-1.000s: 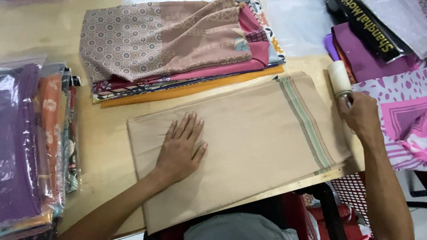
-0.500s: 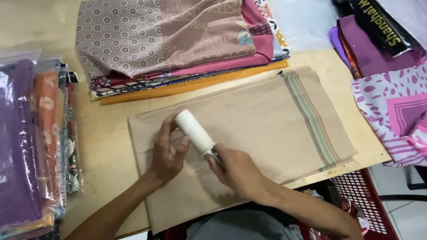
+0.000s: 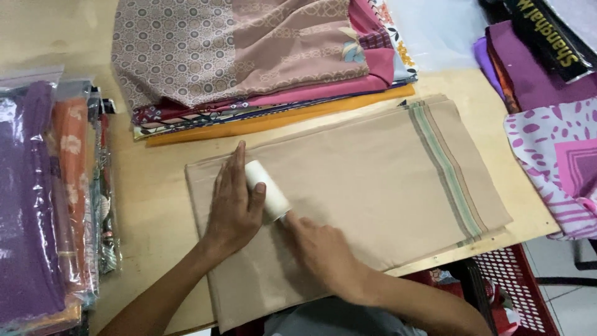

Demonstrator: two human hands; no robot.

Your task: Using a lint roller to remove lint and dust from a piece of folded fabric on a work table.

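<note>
Table (image 3: 149, 186): pale wood, carries everything; a bare strip shows left of the beige cloth.
Beige cloth (image 3: 373, 180): folded flat, lies across the near middle of the table, striped border at its right end. Surface looks smooth; no lint or creases that I can make out.
Far stack (image 3: 249, 68): folded patterned fabrics, pink, maroon and orange layers, just beyond the beige cloth's far edge.
Left stack (image 3: 43, 199): purple and orange fabrics in clear bags, well apart from the hands.
Right fabrics (image 3: 553, 155): purple and pink-and-white printed pieces at the table's right edge.
Red basket (image 3: 516, 292): perforated plastic, below the near right corner of the table.
Left hand (image 3: 233, 205): flat on the left part of the beige cloth, fingers straight and together, thumb side touching the roller.
Right hand (image 3: 323, 252): fingers closed around the roller's handle; the handle itself is hidden by the hand.
Lint roller (image 3: 266, 189): white cylinder, lies on the beige cloth between the two hands, tilted toward the far left.
Progress: judged early. The roller sits on the left part; the middle and striped right end appear not yet covered.
</note>
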